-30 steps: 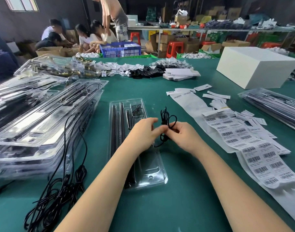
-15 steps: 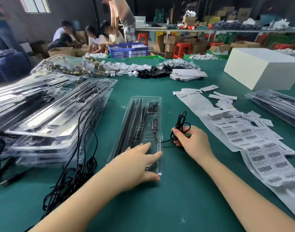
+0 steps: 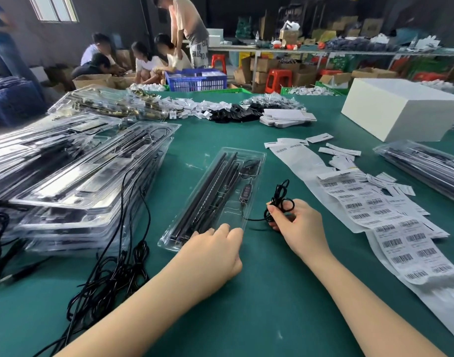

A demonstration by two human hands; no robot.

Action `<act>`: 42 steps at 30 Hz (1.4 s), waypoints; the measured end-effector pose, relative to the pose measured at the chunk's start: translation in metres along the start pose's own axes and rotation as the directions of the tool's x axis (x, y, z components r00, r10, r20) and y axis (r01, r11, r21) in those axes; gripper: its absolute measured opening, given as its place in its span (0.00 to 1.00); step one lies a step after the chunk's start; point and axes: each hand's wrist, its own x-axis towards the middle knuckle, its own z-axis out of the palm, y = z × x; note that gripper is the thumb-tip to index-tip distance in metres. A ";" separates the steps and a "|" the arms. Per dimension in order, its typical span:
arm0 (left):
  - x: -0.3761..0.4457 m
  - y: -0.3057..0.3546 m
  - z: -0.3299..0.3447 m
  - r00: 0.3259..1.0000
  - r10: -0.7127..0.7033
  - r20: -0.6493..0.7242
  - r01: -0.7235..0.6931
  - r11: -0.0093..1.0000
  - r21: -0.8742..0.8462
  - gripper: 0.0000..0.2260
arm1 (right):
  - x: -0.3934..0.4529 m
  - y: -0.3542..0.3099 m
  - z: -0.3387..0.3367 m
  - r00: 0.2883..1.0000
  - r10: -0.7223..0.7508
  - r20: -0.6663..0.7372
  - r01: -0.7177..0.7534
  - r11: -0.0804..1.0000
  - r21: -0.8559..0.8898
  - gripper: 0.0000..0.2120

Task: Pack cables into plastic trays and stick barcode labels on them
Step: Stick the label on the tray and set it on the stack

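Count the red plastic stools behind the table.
3: one red stool beside the standing person, one among the cardboard boxes, one farther right. Clutter may hide more.

A green table [image 3: 246, 305] carries everything. In the middle lies a clear plastic tray [image 3: 213, 199]; stacks of filled trays [image 3: 74, 181] sit to its left, loose black cables [image 3: 112, 274] in front of them. Barcode label sheets [image 3: 390, 222] trail along the right (some curling), and a white box [image 3: 403, 109] stands beyond.
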 end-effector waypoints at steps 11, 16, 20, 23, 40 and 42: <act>0.006 -0.001 -0.004 0.970 0.124 0.208 -0.159 0.973 0.164 0.19 | -0.001 -0.001 0.000 1.000 0.005 0.017 -0.006 1.000 0.020 0.10; 0.001 -0.002 0.006 0.981 0.135 0.139 -0.163 0.964 0.210 0.28 | 0.001 0.003 0.000 1.000 -0.009 0.012 0.009 1.000 -0.006 0.12; -0.002 -0.010 0.005 0.969 0.216 0.123 -0.239 0.945 0.224 0.31 | 0.001 0.002 0.000 1.000 -0.020 0.010 0.020 1.000 -0.004 0.10; -0.003 -0.018 0.006 0.960 0.265 0.084 -0.277 0.939 0.203 0.21 | 0.000 0.002 0.000 1.000 -0.007 0.006 0.007 1.000 0.005 0.12; -0.013 -0.052 0.005 0.865 0.468 -0.181 -0.446 0.882 0.148 0.09 | 0.000 -0.001 -0.001 0.999 0.015 0.034 -0.015 1.000 0.004 0.11; -0.011 -0.051 0.010 0.850 0.501 -0.162 -0.459 0.856 0.238 0.07 | -0.001 -0.001 -0.001 0.999 0.016 0.032 -0.016 1.000 0.002 0.11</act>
